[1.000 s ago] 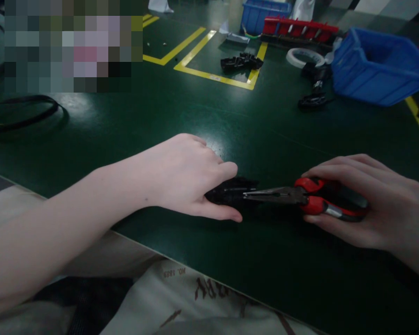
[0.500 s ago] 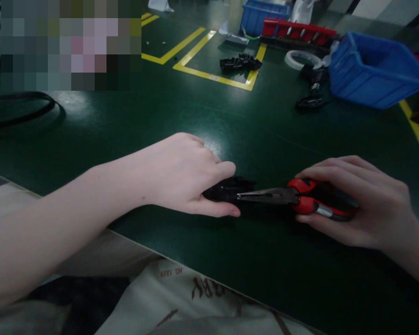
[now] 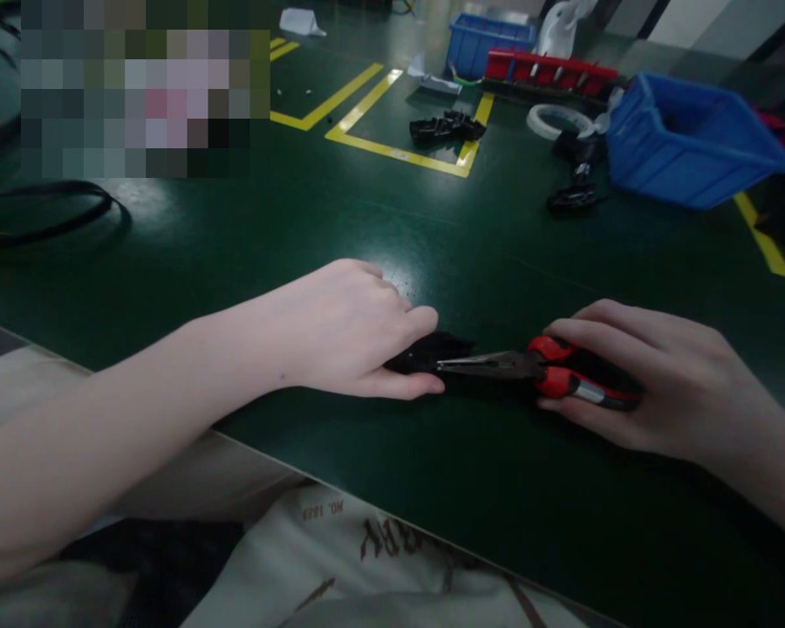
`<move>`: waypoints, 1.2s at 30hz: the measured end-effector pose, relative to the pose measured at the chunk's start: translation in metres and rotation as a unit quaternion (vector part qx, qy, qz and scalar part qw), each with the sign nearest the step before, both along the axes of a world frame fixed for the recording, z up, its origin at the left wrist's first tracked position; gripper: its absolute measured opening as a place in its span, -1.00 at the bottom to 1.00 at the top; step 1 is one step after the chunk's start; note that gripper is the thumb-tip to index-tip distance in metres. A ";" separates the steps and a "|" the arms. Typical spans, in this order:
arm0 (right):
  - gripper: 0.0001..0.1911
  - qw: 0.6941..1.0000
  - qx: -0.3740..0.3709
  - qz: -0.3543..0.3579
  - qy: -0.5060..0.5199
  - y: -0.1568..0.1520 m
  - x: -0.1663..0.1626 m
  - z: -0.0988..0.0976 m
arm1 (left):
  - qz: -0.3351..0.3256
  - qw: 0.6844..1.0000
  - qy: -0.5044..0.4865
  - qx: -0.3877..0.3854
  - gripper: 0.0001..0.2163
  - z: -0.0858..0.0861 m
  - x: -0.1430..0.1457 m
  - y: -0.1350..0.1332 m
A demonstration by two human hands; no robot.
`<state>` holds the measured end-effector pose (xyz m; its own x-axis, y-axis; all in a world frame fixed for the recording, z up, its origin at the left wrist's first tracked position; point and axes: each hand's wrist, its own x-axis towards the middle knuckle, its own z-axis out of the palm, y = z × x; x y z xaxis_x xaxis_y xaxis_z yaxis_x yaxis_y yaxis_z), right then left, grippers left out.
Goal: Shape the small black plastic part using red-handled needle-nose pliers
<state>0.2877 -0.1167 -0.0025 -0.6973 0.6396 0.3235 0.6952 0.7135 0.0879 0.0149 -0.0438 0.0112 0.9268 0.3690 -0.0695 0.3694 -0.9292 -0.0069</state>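
Near the front edge of the glossy green worktop [image 3: 268, 209], I have my left hand [image 3: 353, 336] clamped around a black, elongated, partly hidden part [image 3: 413, 356], my right hand [image 3: 667, 375] gripping red-and-black-handled metal needle-nose pliers [image 3: 558, 380] whose tips point at it.

Pale cloth [image 3: 262, 567]: "NO. 1889" [image 3: 323, 510], upside down; larger lettering [image 3: 389, 540] unclear.

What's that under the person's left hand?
Under the left hand, part of a black object is visible, with the tips of the pliers overlapping it in this view. The hand covers the rest, hiding its full shape.
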 end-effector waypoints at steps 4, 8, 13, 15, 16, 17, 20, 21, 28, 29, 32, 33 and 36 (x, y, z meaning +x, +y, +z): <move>-0.64 1.000 -0.019 -0.012 -0.004 -0.001 0.000 0.000 | 0.009 1.000 0.010 0.020 -0.59 -0.001 0.001 -0.001; -0.64 0.999 -0.040 -0.024 0.002 -0.002 0.000 -0.002 | 0.000 0.999 0.012 0.034 -0.60 0.001 0.000 -0.001; -0.59 0.999 -0.036 -0.022 0.022 0.000 -0.002 -0.004 | -0.011 0.998 0.013 0.056 -0.62 0.004 -0.001 -0.003; -0.60 0.998 -0.040 -0.036 0.026 0.000 -0.003 -0.005 | -0.012 0.998 0.014 0.064 -0.62 0.006 -0.001 -0.003; -0.60 0.998 -0.039 -0.040 0.028 0.000 -0.003 -0.005 | -0.014 0.998 0.013 0.068 -0.62 0.006 -0.001 -0.004; -0.60 0.998 -0.038 -0.043 0.030 0.000 -0.003 -0.005 | -0.016 0.997 0.011 0.071 -0.62 0.007 -0.001 -0.004; -0.57 0.998 -0.033 -0.043 0.042 0.000 -0.001 -0.005 | -0.021 0.997 -0.003 0.078 -0.62 0.007 -0.002 -0.003; -0.56 0.997 -0.035 -0.044 0.050 0.000 0.000 -0.006 | -0.022 0.996 -0.009 0.081 -0.61 0.007 -0.003 -0.003; -0.54 0.993 -0.057 -0.053 0.092 0.001 0.003 -0.007 | -0.049 0.993 -0.075 0.072 -0.59 0.006 -0.005 -0.001; -0.55 0.993 -0.054 -0.051 0.096 0.001 0.003 -0.008 | -0.050 0.993 -0.080 0.063 -0.62 0.006 -0.005 -0.001; -0.51 0.993 -0.029 -0.037 0.106 0.000 0.003 -0.008 | -0.056 0.994 -0.088 0.039 -0.69 0.007 -0.006 -0.001; -0.51 0.993 -0.020 -0.038 0.108 0.000 0.003 -0.008 | -0.059 0.993 -0.093 0.034 -0.71 0.007 -0.006 -0.001; -0.52 0.992 0.002 -0.042 0.119 0.001 0.004 -0.008 | -0.075 0.990 -0.112 0.033 -0.77 0.007 -0.006 -0.001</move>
<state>0.2915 -0.1160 -0.0104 -0.5458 0.6900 0.4754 0.7531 0.6527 -0.0829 0.0086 -0.0447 0.0181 0.9608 0.2236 0.1641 0.2270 -0.9739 -0.0022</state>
